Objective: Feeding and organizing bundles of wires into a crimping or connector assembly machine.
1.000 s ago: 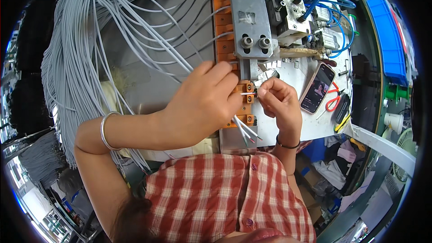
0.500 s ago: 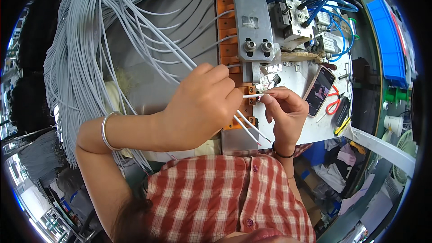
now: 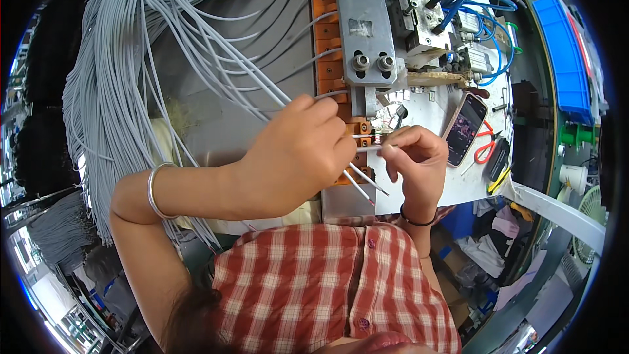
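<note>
My left hand [image 3: 298,154] is closed around several light-grey cables that run up to the hanging bundle [image 3: 121,92]. Two cable ends [image 3: 359,187] stick out below its fingers, with small coloured wire tips. Another cable [image 3: 369,149] spans from this fist to my right hand [image 3: 419,157], whose thumb and forefinger pinch its tip. The wires inside the pinch are too small to make out. Just beyond the fingers, an orange block [image 3: 360,127] of the fixture holds a short white cable piece. More cables lie in the orange row [image 3: 325,39] farther up.
A steel bar [image 3: 363,42] with two bolts overhangs the orange row. Metal valve blocks [image 3: 426,33] with blue air hoses stand behind at right. A phone [image 3: 466,128], red-handled scissors [image 3: 485,147] and a black-and-yellow cutter [image 3: 500,164] lie on the white tabletop. A blue bin [image 3: 563,59] stands farther right.
The cable between my hands sits slightly nearer to me, and a white cable piece now shows at the orange block beyond it. The two hanging ends have shifted a little. Both hands keep their grip.
</note>
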A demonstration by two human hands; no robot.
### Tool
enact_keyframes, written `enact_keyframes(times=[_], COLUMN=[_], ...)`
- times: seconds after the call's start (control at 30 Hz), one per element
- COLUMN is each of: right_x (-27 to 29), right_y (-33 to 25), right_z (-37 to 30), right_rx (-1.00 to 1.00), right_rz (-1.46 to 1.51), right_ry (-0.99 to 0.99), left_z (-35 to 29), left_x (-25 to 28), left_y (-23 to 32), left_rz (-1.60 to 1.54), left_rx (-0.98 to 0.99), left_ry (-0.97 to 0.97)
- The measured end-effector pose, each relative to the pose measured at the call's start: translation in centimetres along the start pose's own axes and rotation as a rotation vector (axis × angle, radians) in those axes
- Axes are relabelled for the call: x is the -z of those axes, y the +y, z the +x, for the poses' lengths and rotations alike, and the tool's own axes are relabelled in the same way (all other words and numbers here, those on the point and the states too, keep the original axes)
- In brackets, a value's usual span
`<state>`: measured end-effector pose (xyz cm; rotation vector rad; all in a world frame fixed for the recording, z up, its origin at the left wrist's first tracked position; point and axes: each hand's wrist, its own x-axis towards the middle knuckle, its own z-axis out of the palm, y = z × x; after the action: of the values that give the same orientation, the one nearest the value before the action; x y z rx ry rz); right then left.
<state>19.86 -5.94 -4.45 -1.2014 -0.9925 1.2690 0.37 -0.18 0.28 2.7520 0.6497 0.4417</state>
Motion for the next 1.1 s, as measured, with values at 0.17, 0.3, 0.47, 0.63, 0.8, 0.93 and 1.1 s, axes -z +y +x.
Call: enact_keyframes(times=[0.17, 0.3, 0.47, 0.63, 0.8, 0.93, 1.1], right_x=[0.4, 0.8, 0.8, 0.2, 1.1, 0.4, 0.0], right_y=[0.1, -0.2, 0.4, 1.2, 0.7, 0.6, -4.7], right_z=[0.3, 0.2, 0.3, 1.2, 1.3, 0.4, -2.3], right_rx=[-0.060, -0.121, -0.138, -0.243, -0.300, -0.281, 0.274], right_rz=[0.097, -0.093, -0.070, 0.136, 0.008, -0.057, -0.169], right_ry=[-0.023, -0.018, 0.011, -0.062, -0.195, -0.112, 0.059], left_z=[-0.1, -0.2, 0.0, 0.1, -0.1, -0.4, -0.6], left_x=[-0.3, -0.2, -0.3, 0.4, -0.2, -1.0, 2.9], left_y=[0.3, 0.3, 0.3, -0.1, -0.1, -0.1, 1.7], left_rz=[-0.030, -0.023, 0.022, 0.053, 0.050, 0.146, 0.119], left_rx=[-0.071, -0.070, -0.059, 0.020, 0.026, -0.075, -0.141], left_ry=[0.072, 0.030, 0.073, 0.044, 0.017, 0.096, -0.013])
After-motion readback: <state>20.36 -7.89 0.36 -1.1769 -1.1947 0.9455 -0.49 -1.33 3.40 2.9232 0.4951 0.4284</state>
